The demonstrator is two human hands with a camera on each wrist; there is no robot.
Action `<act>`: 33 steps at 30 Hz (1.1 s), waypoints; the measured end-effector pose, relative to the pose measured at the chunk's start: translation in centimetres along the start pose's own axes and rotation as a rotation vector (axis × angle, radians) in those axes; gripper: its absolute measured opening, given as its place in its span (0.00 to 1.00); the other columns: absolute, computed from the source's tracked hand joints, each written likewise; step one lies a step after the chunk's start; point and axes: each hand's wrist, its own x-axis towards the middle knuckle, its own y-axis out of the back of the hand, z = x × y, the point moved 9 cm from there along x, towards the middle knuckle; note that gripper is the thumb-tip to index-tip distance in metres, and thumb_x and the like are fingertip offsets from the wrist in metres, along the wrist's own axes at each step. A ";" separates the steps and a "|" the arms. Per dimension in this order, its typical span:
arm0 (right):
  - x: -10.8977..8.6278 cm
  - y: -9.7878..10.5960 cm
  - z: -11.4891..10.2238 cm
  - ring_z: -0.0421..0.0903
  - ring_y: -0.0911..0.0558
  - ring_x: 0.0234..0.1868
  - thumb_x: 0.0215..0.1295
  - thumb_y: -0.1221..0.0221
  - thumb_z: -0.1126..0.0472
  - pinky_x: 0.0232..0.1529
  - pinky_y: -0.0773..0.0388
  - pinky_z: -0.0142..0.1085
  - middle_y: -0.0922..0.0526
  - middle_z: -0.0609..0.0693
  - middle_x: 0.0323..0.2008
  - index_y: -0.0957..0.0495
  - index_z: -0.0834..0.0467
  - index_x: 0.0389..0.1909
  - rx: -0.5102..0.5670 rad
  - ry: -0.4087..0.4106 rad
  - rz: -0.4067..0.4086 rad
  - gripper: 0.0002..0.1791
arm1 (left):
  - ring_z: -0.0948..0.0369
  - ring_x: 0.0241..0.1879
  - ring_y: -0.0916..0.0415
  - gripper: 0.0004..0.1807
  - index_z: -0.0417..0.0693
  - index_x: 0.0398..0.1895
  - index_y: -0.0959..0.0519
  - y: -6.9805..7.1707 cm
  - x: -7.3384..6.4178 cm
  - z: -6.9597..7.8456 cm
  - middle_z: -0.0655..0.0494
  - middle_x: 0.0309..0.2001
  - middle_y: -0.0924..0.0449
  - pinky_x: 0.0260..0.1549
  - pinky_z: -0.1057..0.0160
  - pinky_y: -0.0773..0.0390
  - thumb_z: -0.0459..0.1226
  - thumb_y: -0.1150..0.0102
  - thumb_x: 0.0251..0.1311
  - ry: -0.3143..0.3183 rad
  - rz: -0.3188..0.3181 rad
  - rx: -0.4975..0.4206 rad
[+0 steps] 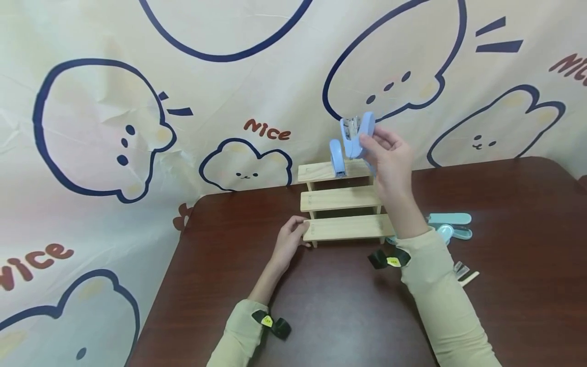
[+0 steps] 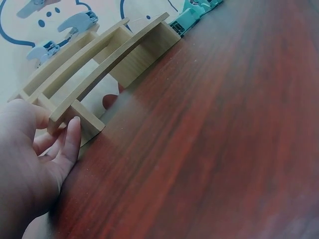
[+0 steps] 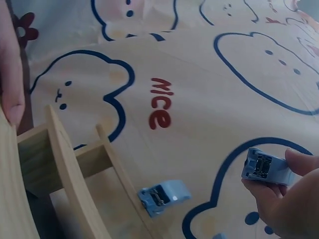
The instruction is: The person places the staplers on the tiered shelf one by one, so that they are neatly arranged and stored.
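My right hand (image 1: 390, 158) holds a light blue stapler (image 1: 353, 145) above the top tier of a three-step wooden stand (image 1: 348, 228). The stapler's arms are spread, with silver metal showing between them. A second blue stapler (image 1: 337, 159) stands on the top tier to the left of it. Another blue stapler (image 2: 77, 22) appears further along that tier in the left wrist view; from the head it is mostly hidden behind my right hand. My left hand (image 1: 290, 237) grips the left end of the bottom tier, thumb and fingers around the board's end.
Teal staplers (image 1: 450, 218) and a round teal piece (image 1: 445, 233) lie on the dark wooden table (image 1: 339, 306), right of the stand. Nearer me, a small clear piece (image 1: 461, 270) and a pale strip (image 1: 470, 279) lie beside my right sleeve. A printed cloth (image 1: 247, 102) hangs behind the table.
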 end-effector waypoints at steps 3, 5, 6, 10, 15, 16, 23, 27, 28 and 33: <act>-0.3 -0.8 0.6 0.53 0.16 0.54 0.66 0.31 0.69 0.53 0.15 0.38 0.15 0.59 0.51 0.19 0.66 0.57 -0.041 0.015 -0.014 0.19 | 0.62 0.33 0.23 0.14 0.30 0.54 0.25 0.0 -0.1 0.0 0.47 0.43 0.21 0.34 0.60 0.15 0.33 0.49 0.76 0.001 -0.001 0.004; -0.4 -1.3 0.9 0.51 0.15 0.50 0.65 0.31 0.68 0.50 0.14 0.36 0.15 0.57 0.48 0.19 0.66 0.56 -0.077 0.029 -0.034 0.19 | 0.62 0.33 0.23 0.14 0.30 0.54 0.25 0.0 -0.1 0.0 0.45 0.43 0.20 0.34 0.60 0.15 0.33 0.49 0.76 0.001 0.000 0.008; -0.6 -1.6 1.0 0.50 0.15 0.48 0.65 0.30 0.69 0.49 0.13 0.35 0.15 0.57 0.47 0.19 0.67 0.55 -0.097 0.041 -0.045 0.18 | 0.62 0.33 0.22 0.14 0.30 0.55 0.25 0.1 0.2 -0.4 0.45 0.44 0.20 0.34 0.61 0.15 0.34 0.49 0.76 0.000 0.002 0.008; -1.1 -2.9 1.6 0.47 0.14 0.45 0.64 0.30 0.68 0.48 0.13 0.34 0.14 0.57 0.46 0.19 0.68 0.54 -0.196 0.101 -0.100 0.18 | 0.61 0.33 0.22 0.15 0.33 0.56 0.24 0.4 1.2 -2.2 0.44 0.46 0.20 0.33 0.62 0.15 0.37 0.48 0.77 -0.007 0.016 0.016; -1.6 -4.0 2.7 0.49 0.13 0.48 0.63 0.28 0.67 0.54 0.15 0.36 0.14 0.61 0.48 0.19 0.69 0.55 -0.356 0.158 -0.144 0.20 | 0.61 0.34 0.22 0.16 0.34 0.56 0.24 0.4 1.7 -3.1 0.43 0.46 0.20 0.32 0.63 0.15 0.38 0.48 0.76 -0.011 0.018 0.016; -1.7 -4.2 2.9 0.49 0.13 0.48 0.63 0.28 0.66 0.54 0.15 0.36 0.14 0.62 0.48 0.18 0.69 0.54 -0.392 0.171 -0.149 0.20 | 0.61 0.34 0.22 0.16 0.34 0.56 0.24 0.4 1.7 -3.2 0.44 0.46 0.20 0.32 0.63 0.15 0.38 0.48 0.76 -0.011 0.017 0.014; -2.0 -5.1 3.6 0.52 0.14 0.46 0.61 0.26 0.64 0.51 0.14 0.42 0.12 0.62 0.45 0.17 0.68 0.51 -0.611 0.287 -0.161 0.20 | 0.62 0.32 0.22 0.17 0.32 0.57 0.25 0.4 1.6 -3.0 0.44 0.45 0.20 0.32 0.63 0.15 0.38 0.47 0.76 -0.014 0.016 0.000; -1.9 -5.3 4.1 0.53 0.13 0.44 0.60 0.26 0.65 0.48 0.14 0.44 0.12 0.62 0.43 0.16 0.69 0.50 -0.666 0.319 -0.166 0.19 | 0.63 0.32 0.22 0.17 0.32 0.57 0.25 0.4 1.6 -3.1 0.45 0.44 0.20 0.32 0.63 0.15 0.37 0.47 0.76 -0.011 0.014 -0.005; -1.9 -5.4 4.2 0.54 0.13 0.44 0.60 0.26 0.65 0.47 0.14 0.44 0.12 0.62 0.42 0.16 0.69 0.49 -0.672 0.325 -0.170 0.19 | 0.62 0.32 0.22 0.17 0.32 0.57 0.25 0.4 1.6 -3.1 0.46 0.43 0.20 0.32 0.63 0.15 0.37 0.47 0.76 -0.011 0.014 -0.005; -1.7 -5.6 4.8 0.55 0.12 0.42 0.59 0.26 0.67 0.43 0.14 0.43 0.12 0.64 0.40 0.16 0.70 0.48 -0.697 0.340 -0.178 0.18 | 0.61 0.32 0.22 0.15 0.33 0.55 0.24 0.5 1.7 -3.1 0.47 0.42 0.20 0.31 0.63 0.14 0.38 0.47 0.76 -0.015 0.024 0.002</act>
